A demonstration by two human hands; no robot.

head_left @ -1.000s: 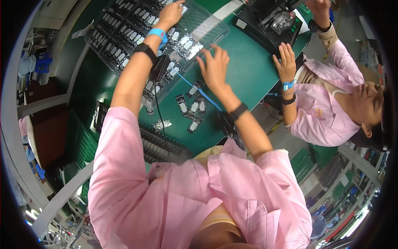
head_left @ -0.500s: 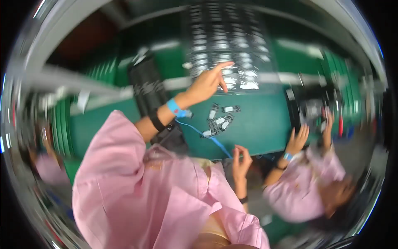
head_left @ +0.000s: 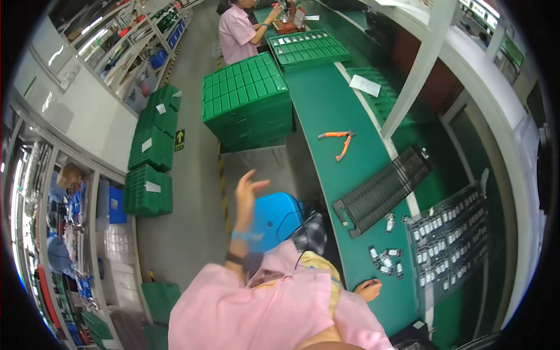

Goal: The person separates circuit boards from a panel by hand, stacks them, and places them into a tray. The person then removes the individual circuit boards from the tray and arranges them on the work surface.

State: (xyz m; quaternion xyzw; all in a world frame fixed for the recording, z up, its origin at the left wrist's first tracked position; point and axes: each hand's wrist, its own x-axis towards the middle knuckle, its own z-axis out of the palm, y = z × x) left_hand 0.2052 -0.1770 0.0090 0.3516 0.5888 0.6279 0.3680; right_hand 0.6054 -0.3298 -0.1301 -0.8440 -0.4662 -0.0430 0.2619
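Note:
My left hand [head_left: 248,195] is raised off the bench, beside a blue stool [head_left: 271,219], its fingers apart and holding nothing. A blue band on that wrist is smeared by motion. At the bench's near edge lies my right hand [head_left: 368,289], fingers curled in; whatever they may hold is hidden. Just beyond it, several small black parts with pale rectangular faces [head_left: 385,261] form a loose heap on the green bench top [head_left: 326,108]. To their right, a clear sheet-like tray [head_left: 421,286] carries rows of similar parts. A black ribbed tray [head_left: 382,192] lies slantwise farther up.
Orange-handled pliers [head_left: 338,138] lie spread on the bench. Stacked green crates [head_left: 248,108] stand left of it, more green crates [head_left: 153,146] along the wall. A slanting white post [head_left: 417,73] rises at the bench's back. Another person [head_left: 236,35] works at the far end.
My view has swung left, bringing the aisle and shelves in. My left hand has gone from above the rows of parts to off the bench. My right hand's fingers now look more curled.

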